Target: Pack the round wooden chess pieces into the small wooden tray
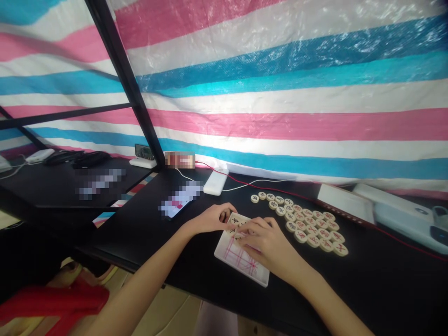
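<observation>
A shallow white plastic box lies on the black table, its bottom showing a sheet with pink grid lines. Several round Chinese chess pieces with dark characters sit at its far end. My left hand is closed round the far left corner, thumb over the rim. Over the box, my right hand curls its fingers onto the pieces, partly hiding them. To the right, several more Chinese chess pieces lie flat in close rows, some marked red and some dark.
A phone with a lit screen lies left of the box. Behind it are a white power strip and a red cable. A flat white carton and a pale case stand at the back right. A black post rises at the left.
</observation>
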`<state>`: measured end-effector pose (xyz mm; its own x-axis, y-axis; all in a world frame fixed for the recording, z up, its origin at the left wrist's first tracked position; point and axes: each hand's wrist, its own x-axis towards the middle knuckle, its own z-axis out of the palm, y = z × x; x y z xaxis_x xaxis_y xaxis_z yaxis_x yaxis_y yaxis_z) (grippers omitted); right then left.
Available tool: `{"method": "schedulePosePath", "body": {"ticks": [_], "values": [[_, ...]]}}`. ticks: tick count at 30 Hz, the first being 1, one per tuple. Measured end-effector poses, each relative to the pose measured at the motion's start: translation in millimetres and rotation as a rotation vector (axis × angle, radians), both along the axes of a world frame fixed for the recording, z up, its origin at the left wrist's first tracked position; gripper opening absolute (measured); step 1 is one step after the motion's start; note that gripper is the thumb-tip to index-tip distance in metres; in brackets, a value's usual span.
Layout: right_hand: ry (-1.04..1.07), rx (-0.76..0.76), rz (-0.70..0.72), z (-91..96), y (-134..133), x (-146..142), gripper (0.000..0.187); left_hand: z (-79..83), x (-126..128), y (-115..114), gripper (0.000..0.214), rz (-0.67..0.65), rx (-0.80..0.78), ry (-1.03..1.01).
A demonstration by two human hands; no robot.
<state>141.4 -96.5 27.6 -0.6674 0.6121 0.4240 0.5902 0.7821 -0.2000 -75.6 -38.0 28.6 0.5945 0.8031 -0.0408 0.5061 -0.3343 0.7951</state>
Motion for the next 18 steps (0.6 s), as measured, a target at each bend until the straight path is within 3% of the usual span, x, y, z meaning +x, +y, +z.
{"method": "schedulePosePath", "body": {"ticks": [6, 13, 18], "values": [[-0.023, -0.032, -0.03, 1.1, 1, 2, 0.023, 1.0, 0, -2, 0.038, 0.002, 0.038, 0.068], [-0.047, -0.015, -0.042, 3.2, -1, 0, 0.023, 0.4, 7, -10, 0.047, 0.048, 0.253, 0.15], [0.017, 0.137, -0.235, -2.3, 13, 19, 0.026, 1.6, 9, -11, 0.057, 0.012, 0.188, 0.044]]}}
